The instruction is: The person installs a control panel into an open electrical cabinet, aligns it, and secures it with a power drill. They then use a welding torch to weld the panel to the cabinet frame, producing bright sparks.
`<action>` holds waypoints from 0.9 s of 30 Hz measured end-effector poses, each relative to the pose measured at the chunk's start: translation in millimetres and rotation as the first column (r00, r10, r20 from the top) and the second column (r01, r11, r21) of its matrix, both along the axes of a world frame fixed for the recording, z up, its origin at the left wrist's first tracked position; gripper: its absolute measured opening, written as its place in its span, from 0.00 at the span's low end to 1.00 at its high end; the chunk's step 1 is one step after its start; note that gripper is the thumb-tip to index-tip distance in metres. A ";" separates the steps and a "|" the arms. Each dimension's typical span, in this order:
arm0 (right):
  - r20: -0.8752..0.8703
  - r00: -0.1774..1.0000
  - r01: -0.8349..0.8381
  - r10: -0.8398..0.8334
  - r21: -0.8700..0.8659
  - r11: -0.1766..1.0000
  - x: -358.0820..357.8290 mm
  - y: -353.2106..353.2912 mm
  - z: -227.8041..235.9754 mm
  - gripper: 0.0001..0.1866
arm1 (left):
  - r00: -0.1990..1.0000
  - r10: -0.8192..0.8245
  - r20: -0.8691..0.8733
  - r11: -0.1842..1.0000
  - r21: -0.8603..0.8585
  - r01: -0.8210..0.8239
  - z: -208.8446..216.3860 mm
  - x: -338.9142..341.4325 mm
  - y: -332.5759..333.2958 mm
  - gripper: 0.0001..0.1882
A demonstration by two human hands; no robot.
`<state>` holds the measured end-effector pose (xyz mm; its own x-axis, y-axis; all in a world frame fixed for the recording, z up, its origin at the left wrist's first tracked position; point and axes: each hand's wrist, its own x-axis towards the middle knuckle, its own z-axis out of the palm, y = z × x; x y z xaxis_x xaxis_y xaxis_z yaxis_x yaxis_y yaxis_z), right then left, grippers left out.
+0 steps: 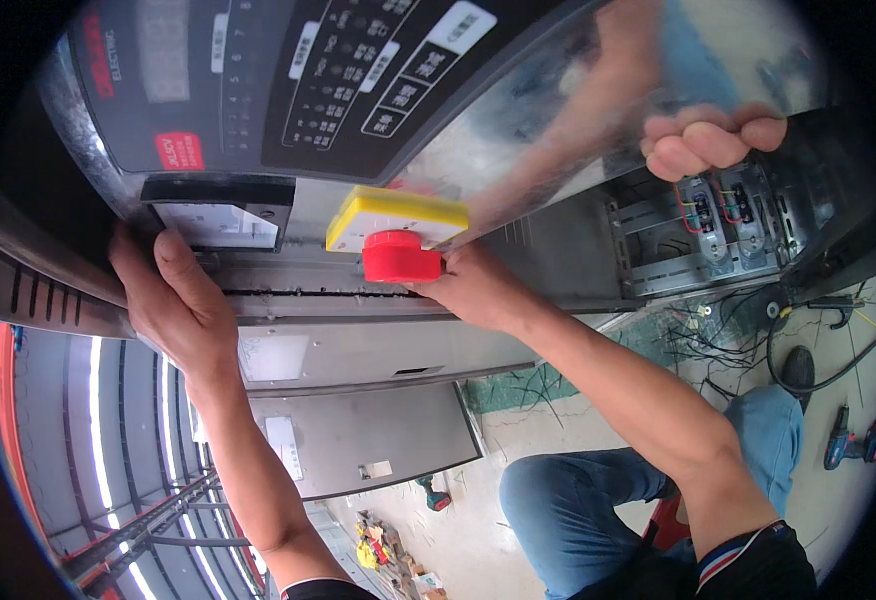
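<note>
My left hand (183, 305) is closed around the edge of a metal cabinet door (308, 215), its thumb on the front beside a small framed window (218, 222). On this door a red rotary knob (398, 258) sticks out from a yellow-edged switch plate (393, 215). My right hand (468, 285) is against the door's lower edge, just beside the knob. Its fingers are hidden behind the knob, so their grip does not show. Curled over the door's far-right edge are another person's fingers (713, 140).
A dark control panel (268, 80) fills the top. At right, an open cabinet section (708, 225) holds wired parts, with loose black cables (723, 340) below. Jeans-clad legs (583, 510), a cordless drill (838, 438) and another power tool (434, 494) are on the floor side.
</note>
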<state>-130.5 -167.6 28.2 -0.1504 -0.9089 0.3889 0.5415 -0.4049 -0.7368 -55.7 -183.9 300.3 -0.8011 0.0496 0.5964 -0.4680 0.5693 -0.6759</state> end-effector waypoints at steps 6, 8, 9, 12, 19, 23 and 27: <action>0.171 0.981 0.092 -0.087 -0.020 0.996 8.9 7.5 7.1 0.13 | 0.997 -0.017 -0.076 1.000 0.016 0.018 -4.5 6.9 -6.3 0.27; 0.149 0.988 0.051 -0.048 -0.016 0.999 5.7 8.3 6.0 0.15 | 0.998 -0.029 -0.058 1.000 0.003 0.029 -0.6 9.1 -9.2 0.27; 0.112 0.994 0.006 -0.005 -0.012 1.000 3.3 7.4 4.9 0.18 | 0.998 -0.034 -0.050 0.999 -0.001 0.034 0.3 9.6 -10.0 0.28; 0.005 0.997 -0.076 0.076 0.019 0.997 -2.4 2.2 0.9 0.24 | 0.995 -0.058 -0.087 0.998 0.028 0.061 -2.0 5.7 -9.4 0.28; 0.118 0.991 0.075 -0.070 -0.043 0.996 5.5 13.2 1.9 0.14 | 0.992 -0.064 -0.105 0.994 0.077 0.072 0.5 10.0 -9.5 0.26; 0.028 0.999 0.039 -0.038 -0.058 0.998 1.8 21.2 3.9 0.17 | 0.991 -0.093 -0.094 0.994 0.052 0.098 -1.3 7.2 -9.9 0.26; 0.112 0.993 0.031 -0.022 -0.084 0.996 9.0 24.9 7.2 0.25 | 0.992 -0.071 -0.106 0.993 0.088 0.081 -1.9 4.8 -8.8 0.26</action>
